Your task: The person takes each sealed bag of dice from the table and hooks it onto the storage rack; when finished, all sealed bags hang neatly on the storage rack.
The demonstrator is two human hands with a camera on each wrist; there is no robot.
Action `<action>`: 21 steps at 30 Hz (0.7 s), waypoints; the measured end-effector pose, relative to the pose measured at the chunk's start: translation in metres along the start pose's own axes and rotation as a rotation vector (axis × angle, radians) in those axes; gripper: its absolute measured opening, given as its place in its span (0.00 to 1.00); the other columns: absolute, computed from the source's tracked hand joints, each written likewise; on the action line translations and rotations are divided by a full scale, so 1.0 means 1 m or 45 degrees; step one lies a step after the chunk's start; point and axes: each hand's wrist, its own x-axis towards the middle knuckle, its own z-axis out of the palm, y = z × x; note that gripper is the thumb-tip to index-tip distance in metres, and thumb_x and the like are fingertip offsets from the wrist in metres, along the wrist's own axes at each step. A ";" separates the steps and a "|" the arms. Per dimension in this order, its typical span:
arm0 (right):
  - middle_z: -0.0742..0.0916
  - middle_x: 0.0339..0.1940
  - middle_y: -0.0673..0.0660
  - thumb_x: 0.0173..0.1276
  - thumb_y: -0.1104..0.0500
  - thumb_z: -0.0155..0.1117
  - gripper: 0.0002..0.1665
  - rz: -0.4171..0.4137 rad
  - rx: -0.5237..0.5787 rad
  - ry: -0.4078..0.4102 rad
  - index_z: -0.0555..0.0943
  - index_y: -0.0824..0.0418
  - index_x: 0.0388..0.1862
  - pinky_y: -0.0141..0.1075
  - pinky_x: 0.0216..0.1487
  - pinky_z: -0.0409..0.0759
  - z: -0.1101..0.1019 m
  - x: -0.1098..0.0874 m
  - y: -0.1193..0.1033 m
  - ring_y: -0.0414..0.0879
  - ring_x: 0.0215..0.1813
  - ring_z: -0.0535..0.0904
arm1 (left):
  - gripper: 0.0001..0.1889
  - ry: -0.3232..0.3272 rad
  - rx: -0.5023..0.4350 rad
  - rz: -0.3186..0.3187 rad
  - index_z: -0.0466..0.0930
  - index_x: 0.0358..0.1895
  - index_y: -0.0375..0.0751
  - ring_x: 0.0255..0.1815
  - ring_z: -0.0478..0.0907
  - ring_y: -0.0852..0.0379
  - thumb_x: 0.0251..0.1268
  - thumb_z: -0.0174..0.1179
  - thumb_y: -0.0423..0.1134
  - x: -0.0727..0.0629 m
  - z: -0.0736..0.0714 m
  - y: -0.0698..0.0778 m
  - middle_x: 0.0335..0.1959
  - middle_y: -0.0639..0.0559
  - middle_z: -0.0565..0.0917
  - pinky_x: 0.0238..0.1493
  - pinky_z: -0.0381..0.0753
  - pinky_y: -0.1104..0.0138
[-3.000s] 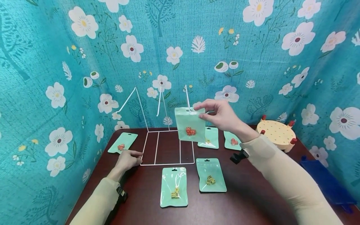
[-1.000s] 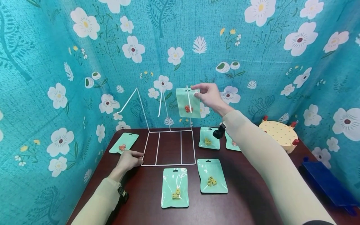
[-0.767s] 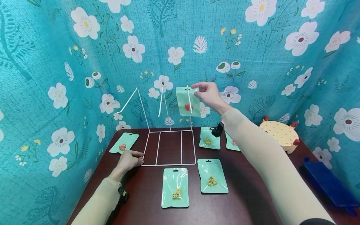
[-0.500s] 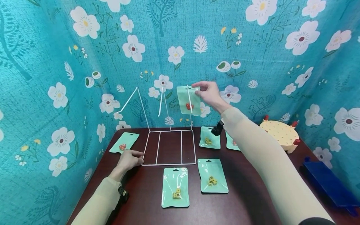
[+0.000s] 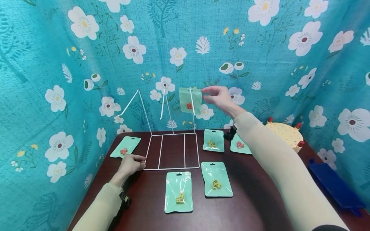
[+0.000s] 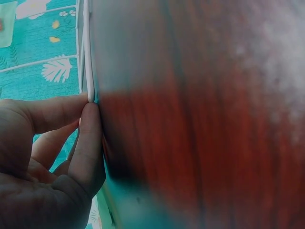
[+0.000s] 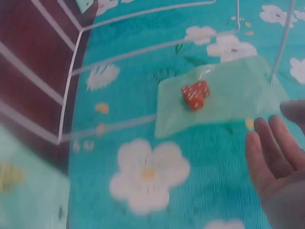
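Note:
A green zip bag (image 5: 184, 98) with red dice (image 7: 195, 94) hangs from the right prong of a white wire rack (image 5: 171, 168), its hanging hole over the wire. Just right of the bag's top edge is my right hand (image 5: 218, 97), fingers extended and holding nothing; the right wrist view shows a small gap between fingertips and bag. At the rack's front left corner my left hand (image 5: 130, 165) pinches the wire between thumb and finger, as the left wrist view shows up close. The left and middle prongs carry no bag.
Bags with yellow dice lie in front of the rack (image 5: 179, 192), at front right (image 5: 216, 179) and behind (image 5: 214, 140). Red-dice bags lie left (image 5: 126, 147) and right (image 5: 241, 144). A cream round stand (image 5: 284, 134) and a blue tray (image 5: 336, 187) stand at right.
My right hand raised the red-dice bag onto the right prong and slid it back along the wire. It then let go and drew slightly right. My left hand stayed at the rack's corner.

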 end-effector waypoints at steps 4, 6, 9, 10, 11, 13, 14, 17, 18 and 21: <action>0.80 0.84 0.62 0.85 0.56 0.68 0.29 0.062 -0.149 -0.108 0.79 0.60 0.81 0.58 0.85 0.76 -0.032 -0.016 0.020 0.61 0.81 0.79 | 0.19 -0.004 -0.004 0.005 0.93 0.63 0.38 0.39 0.87 0.59 0.70 0.70 0.30 0.001 0.000 0.000 0.45 0.46 0.95 0.43 0.89 0.67; 0.79 0.85 0.63 0.85 0.54 0.69 0.32 0.080 -0.245 -0.160 0.78 0.61 0.82 0.61 0.85 0.74 -0.050 -0.025 0.033 0.62 0.83 0.77 | 0.19 -0.003 -0.003 0.004 0.93 0.63 0.38 0.39 0.88 0.60 0.70 0.71 0.29 0.002 0.000 0.000 0.46 0.46 0.95 0.44 0.91 0.67; 0.79 0.84 0.65 0.84 0.52 0.70 0.32 0.119 -0.381 -0.206 0.79 0.61 0.81 0.64 0.84 0.73 -0.076 -0.039 0.055 0.64 0.83 0.76 | 0.20 -0.003 -0.001 0.009 0.93 0.63 0.37 0.38 0.88 0.60 0.69 0.71 0.29 0.002 -0.001 0.001 0.47 0.45 0.95 0.44 0.92 0.66; 0.79 0.84 0.66 0.83 0.52 0.71 0.34 0.135 -0.427 -0.223 0.78 0.62 0.82 0.65 0.83 0.74 -0.084 -0.043 0.063 0.65 0.83 0.76 | 0.20 -0.005 0.001 0.011 0.92 0.63 0.36 0.38 0.88 0.60 0.69 0.71 0.29 0.002 -0.001 0.001 0.47 0.44 0.95 0.44 0.92 0.66; 0.79 0.84 0.68 0.83 0.51 0.71 0.35 0.151 -0.473 -0.245 0.77 0.62 0.82 0.66 0.83 0.74 -0.091 -0.046 0.070 0.67 0.83 0.75 | 0.20 -0.006 0.007 0.013 0.92 0.63 0.36 0.38 0.88 0.60 0.69 0.71 0.29 0.002 -0.001 0.001 0.47 0.44 0.95 0.44 0.92 0.65; 0.79 0.84 0.70 0.82 0.52 0.73 0.37 0.198 -0.536 -0.284 0.76 0.63 0.83 0.66 0.82 0.75 -0.103 -0.052 0.085 0.69 0.83 0.75 | 0.20 -0.010 0.010 0.011 0.92 0.63 0.36 0.38 0.88 0.60 0.69 0.71 0.29 0.002 -0.002 0.002 0.47 0.44 0.95 0.44 0.92 0.65; 0.78 0.84 0.71 0.81 0.52 0.74 0.39 0.215 -0.567 -0.308 0.75 0.64 0.84 0.67 0.81 0.76 -0.108 -0.054 0.093 0.71 0.83 0.75 | 0.20 -0.011 0.014 0.008 0.92 0.64 0.36 0.39 0.88 0.59 0.69 0.71 0.29 0.002 -0.002 0.002 0.47 0.44 0.95 0.44 0.92 0.65; 0.78 0.83 0.74 0.77 0.55 0.77 0.42 0.213 -0.681 -0.388 0.74 0.68 0.84 0.67 0.78 0.80 -0.116 -0.057 0.112 0.75 0.83 0.74 | 0.20 -0.005 0.029 0.004 0.92 0.63 0.37 0.39 0.88 0.59 0.69 0.70 0.30 0.002 -0.001 0.001 0.46 0.45 0.95 0.45 0.91 0.64; 0.78 0.82 0.75 0.75 0.56 0.78 0.43 0.217 -0.712 -0.409 0.74 0.69 0.83 0.67 0.78 0.80 -0.118 -0.057 0.118 0.76 0.82 0.74 | 0.20 -0.005 0.032 0.003 0.93 0.63 0.37 0.39 0.88 0.59 0.69 0.70 0.30 0.002 -0.001 0.000 0.46 0.45 0.95 0.45 0.91 0.64; 0.78 0.82 0.76 0.71 0.57 0.82 0.46 0.205 -0.840 -0.479 0.74 0.70 0.83 0.68 0.77 0.80 -0.118 -0.056 0.132 0.77 0.82 0.73 | 0.20 -0.003 0.044 0.008 0.93 0.63 0.37 0.38 0.88 0.59 0.69 0.71 0.30 0.002 0.000 -0.001 0.45 0.45 0.95 0.45 0.91 0.64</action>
